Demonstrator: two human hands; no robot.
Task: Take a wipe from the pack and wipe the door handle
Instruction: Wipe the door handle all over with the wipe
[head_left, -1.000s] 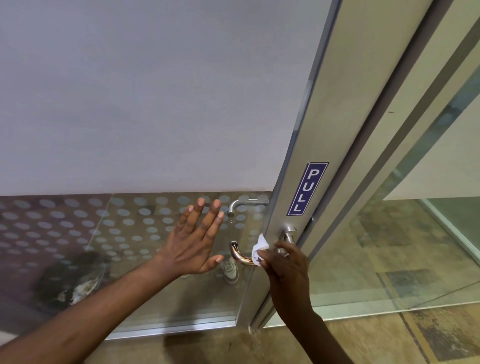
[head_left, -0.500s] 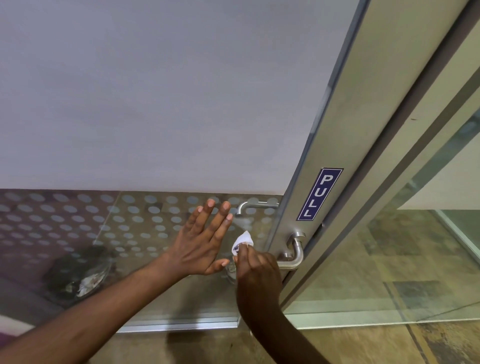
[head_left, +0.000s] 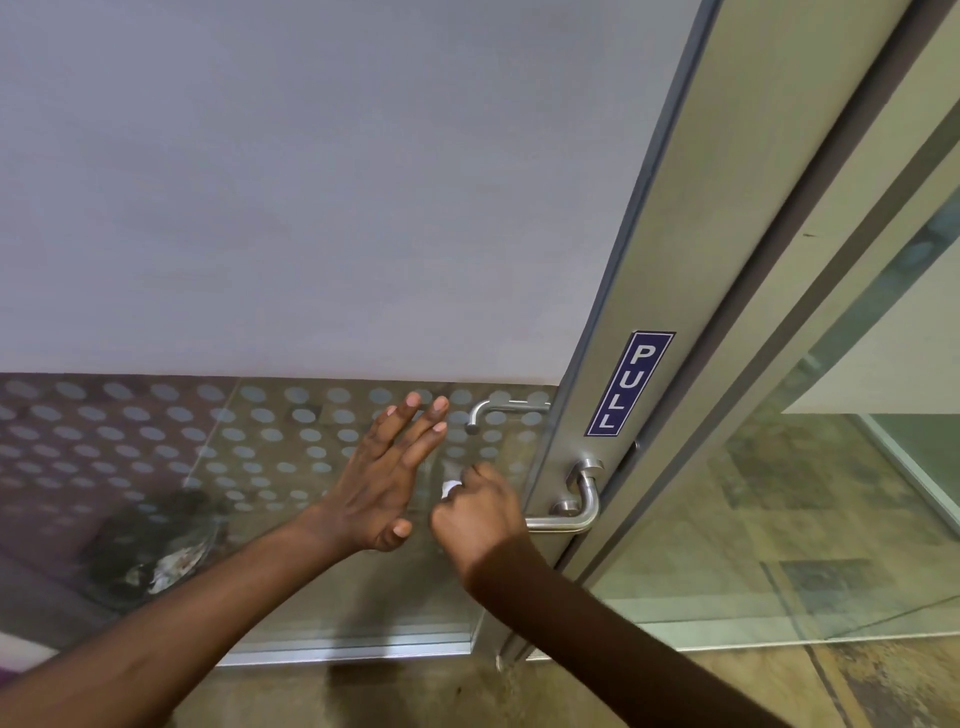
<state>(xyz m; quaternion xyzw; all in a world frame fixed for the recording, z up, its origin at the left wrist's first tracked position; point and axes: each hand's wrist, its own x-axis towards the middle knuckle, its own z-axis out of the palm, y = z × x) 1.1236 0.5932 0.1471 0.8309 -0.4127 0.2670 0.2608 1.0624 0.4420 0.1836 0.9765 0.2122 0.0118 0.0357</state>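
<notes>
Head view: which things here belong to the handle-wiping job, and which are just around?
In the job:
- white wipe, bunched in the right hand
- metal lever door handle
- left hand, open, flat toward the glass

Just around:
- PULL sign
- dotted glass panel
- second handle behind the glass

Wipe (head_left: 451, 487) mostly hidden in fist
</notes>
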